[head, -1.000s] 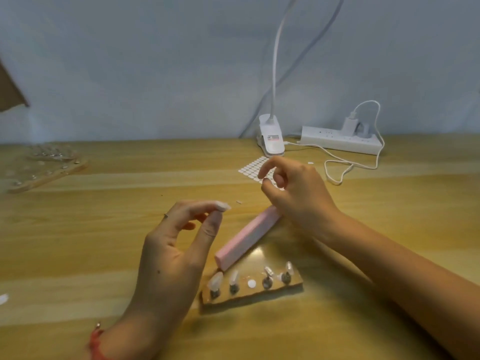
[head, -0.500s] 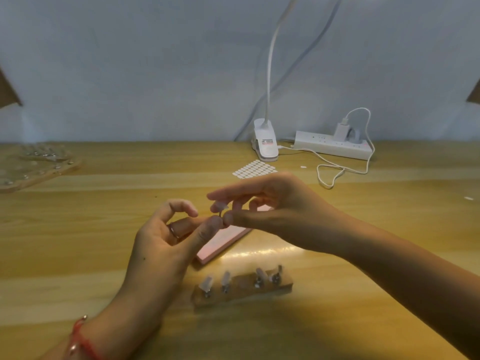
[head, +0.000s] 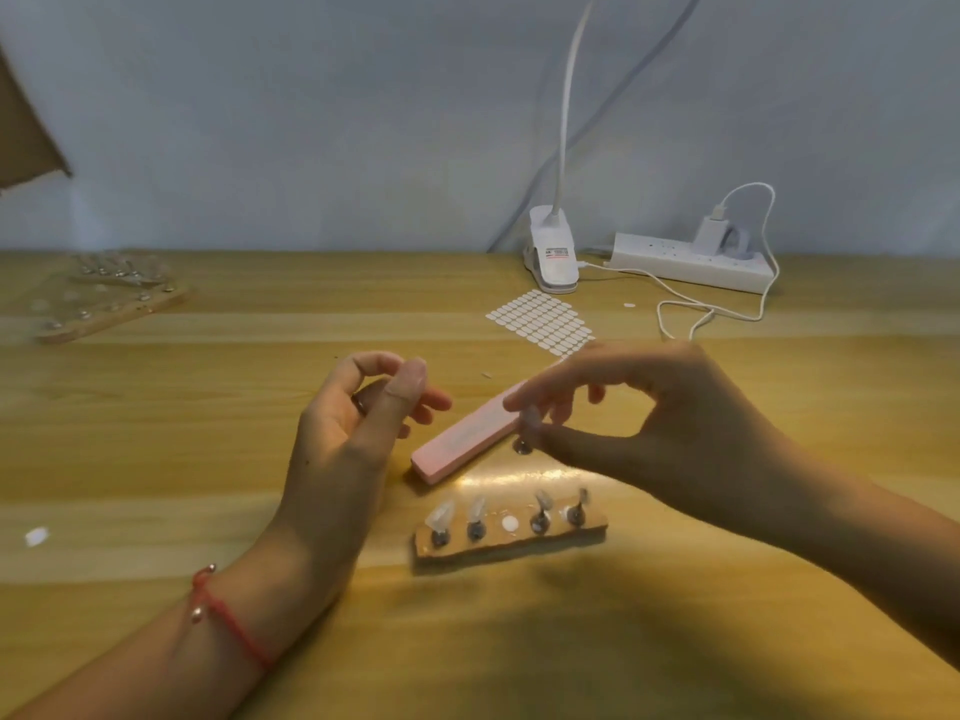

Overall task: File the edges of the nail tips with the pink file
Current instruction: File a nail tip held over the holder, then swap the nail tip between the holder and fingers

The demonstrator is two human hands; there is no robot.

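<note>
Right hand (head: 675,439) is pinching one clear nail tip on its metal stand (head: 527,426). Left hand (head: 348,433) hangs loose and holds nothing. The pink block file (head: 462,444) lies flat on the wooden bench (head: 208,459) between them. I'd pick it up with the left and use light strokes along the edge.

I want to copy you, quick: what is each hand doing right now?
Left hand: open, fingers loosely curled, holding nothing.
Right hand: pinches a nail tip on its metal stand.

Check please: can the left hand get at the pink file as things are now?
Probably yes. The pink file lies beside the empty left hand, its near end bare. The right hand, pinching a nail tip, covers only the far end.
</note>
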